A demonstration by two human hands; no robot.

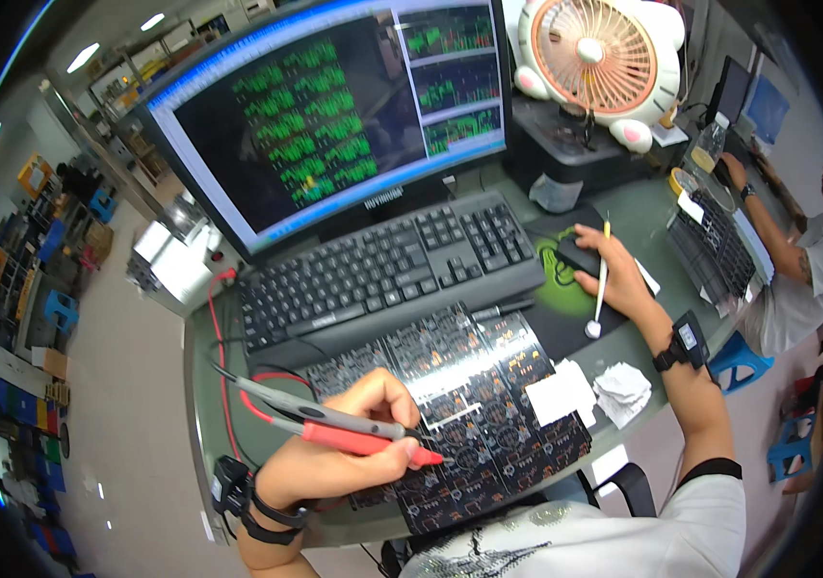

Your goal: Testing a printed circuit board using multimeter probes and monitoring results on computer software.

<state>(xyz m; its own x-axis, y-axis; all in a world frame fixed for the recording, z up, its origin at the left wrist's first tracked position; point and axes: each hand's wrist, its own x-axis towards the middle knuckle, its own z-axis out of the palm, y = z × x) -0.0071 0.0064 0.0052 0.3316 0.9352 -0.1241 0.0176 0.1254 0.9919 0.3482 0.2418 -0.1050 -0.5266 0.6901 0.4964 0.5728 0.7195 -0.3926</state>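
My left hand [320, 472] is closed around two test probes, a red probe [339, 440] and a grey probe [310, 408]. The red tip reaches down to a black panel of printed circuit boards [517, 462] in front of me; contact is hard to tell. Over at the right, my right hand [628, 284] rests curled on a black computer mouse [580, 256]. A thin white stick [602, 281] with a round white end lies between its fingers. Green layouts show on the monitor [315, 125].
A black keyboard [392, 265] lies behind the panel. White paper pieces [621, 393] sit at its right. Red leads [222, 356] run along the left. A cat-shaped fan [592, 53] stands at the back right. Another person's arm [777, 226] is near a second keyboard [717, 246].
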